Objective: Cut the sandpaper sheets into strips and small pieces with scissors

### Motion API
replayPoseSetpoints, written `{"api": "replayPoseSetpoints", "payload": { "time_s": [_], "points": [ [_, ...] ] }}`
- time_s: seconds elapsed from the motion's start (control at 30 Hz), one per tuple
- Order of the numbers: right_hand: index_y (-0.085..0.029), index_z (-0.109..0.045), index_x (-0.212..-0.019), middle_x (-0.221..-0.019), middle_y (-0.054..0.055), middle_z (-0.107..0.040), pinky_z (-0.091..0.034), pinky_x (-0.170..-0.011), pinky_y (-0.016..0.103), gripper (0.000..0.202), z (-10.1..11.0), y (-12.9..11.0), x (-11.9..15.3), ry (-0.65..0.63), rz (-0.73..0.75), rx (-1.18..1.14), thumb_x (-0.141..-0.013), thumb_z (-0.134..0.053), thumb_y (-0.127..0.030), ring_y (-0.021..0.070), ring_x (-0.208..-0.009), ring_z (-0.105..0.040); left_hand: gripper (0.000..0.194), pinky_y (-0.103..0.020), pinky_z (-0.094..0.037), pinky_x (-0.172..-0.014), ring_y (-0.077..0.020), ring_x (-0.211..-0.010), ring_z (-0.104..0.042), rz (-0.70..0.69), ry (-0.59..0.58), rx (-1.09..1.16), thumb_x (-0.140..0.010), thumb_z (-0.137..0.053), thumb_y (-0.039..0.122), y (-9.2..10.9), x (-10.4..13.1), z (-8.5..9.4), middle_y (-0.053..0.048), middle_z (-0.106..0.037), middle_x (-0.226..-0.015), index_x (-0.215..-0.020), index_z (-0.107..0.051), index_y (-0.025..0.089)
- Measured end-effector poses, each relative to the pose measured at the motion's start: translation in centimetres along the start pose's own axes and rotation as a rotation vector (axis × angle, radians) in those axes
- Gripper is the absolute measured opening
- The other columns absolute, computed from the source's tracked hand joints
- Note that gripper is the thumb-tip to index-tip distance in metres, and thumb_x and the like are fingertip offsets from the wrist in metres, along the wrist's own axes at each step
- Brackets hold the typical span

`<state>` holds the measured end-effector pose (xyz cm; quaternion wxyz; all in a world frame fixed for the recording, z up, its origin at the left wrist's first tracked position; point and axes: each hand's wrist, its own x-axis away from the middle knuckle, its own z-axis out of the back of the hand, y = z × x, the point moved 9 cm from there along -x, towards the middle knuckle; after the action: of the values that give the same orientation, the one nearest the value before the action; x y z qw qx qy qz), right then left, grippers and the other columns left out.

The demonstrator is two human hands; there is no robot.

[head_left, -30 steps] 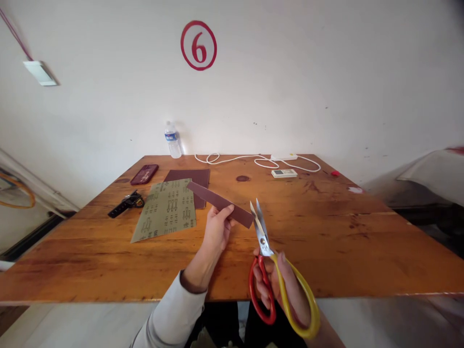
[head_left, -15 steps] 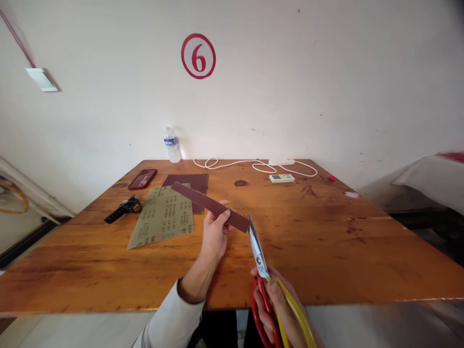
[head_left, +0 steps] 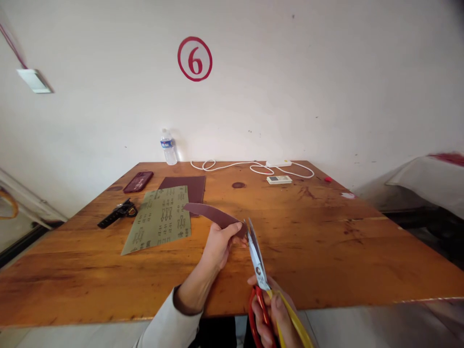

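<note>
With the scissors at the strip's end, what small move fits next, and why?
Probably open the blades and slide the strip slightly rightward between them. The scissors in the right hand look shut right beside the left hand, which pinches the strip near that end.

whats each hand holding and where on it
The left hand pinches a dark red sandpaper strip near its right end. The right hand grips scissors by their red and yellow handles, blades at the strip's end.

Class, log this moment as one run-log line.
left hand: holds sandpaper strip | right hand: grips scissors, blades at strip's end | table: sandpaper sheets, phone, bottle
</note>
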<state>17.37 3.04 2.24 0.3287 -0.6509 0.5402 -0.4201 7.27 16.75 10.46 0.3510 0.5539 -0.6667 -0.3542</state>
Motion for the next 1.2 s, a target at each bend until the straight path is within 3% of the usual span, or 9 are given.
{"api": "replayPoseSetpoints", "payload": {
  "time_s": [0.1, 0.4, 0.9, 1.2],
  "points": [
    [-0.022, -0.057, -0.112, -0.06, -0.008, -0.054, -0.031, -0.033, 0.018, 0.068, 0.2, 0.8, -0.1, -0.023, -0.043, 0.028, -0.077, -0.06, -0.08, 0.0045, -0.035, -0.036, 0.018, -0.025, -0.05, -0.038, -0.0155, -0.037, -0.059, -0.005, 0.027, -0.008, -0.052, -0.08, 0.025, 0.1, 0.1, 0.1, -0.004, -0.065, -0.045, -0.056, -0.067, 0.013],
    [-0.019, -0.062, -0.11, -0.057, -0.009, -0.05, -0.027, -0.035, 0.016, 0.065, -0.7, -1.0, 0.5, 0.035, 0.002, 0.049, -0.081, -0.059, -0.077, 0.0029, -0.036, -0.03, 0.018, -0.026, -0.05, -0.041, -0.0143, -0.038, -0.057, -0.009, 0.005, -0.036, -0.056, -0.079, 0.026, 0.2, 0.1, 0.0, -0.004, -0.064, -0.045, -0.056, -0.066, 0.013],
    [-0.019, -0.064, -0.108, -0.06, -0.009, -0.048, -0.018, -0.034, 0.012, 0.063, -0.4, -0.8, 0.1, 0.005, 0.005, 0.006, -0.079, -0.066, -0.074, 0.0004, -0.038, -0.025, 0.015, -0.026, -0.049, -0.042, -0.0145, -0.041, -0.058, -0.02, -0.011, -0.027, -0.058, -0.076, 0.024, 0.3, 0.2, -0.3, -0.004, -0.064, -0.047, -0.054, -0.066, 0.014],
    [-0.018, -0.062, -0.11, -0.058, -0.009, -0.049, -0.025, -0.031, 0.013, 0.066, 0.3, -0.3, 0.2, 0.027, -0.025, 0.03, -0.076, -0.068, -0.074, 0.0018, -0.037, -0.028, 0.015, -0.027, -0.049, -0.043, -0.0155, -0.041, -0.059, -0.009, -0.031, -0.039, -0.059, -0.076, 0.025, 0.0, 0.0, -0.1, -0.005, -0.065, -0.048, -0.057, -0.067, 0.013]
  ]
}}
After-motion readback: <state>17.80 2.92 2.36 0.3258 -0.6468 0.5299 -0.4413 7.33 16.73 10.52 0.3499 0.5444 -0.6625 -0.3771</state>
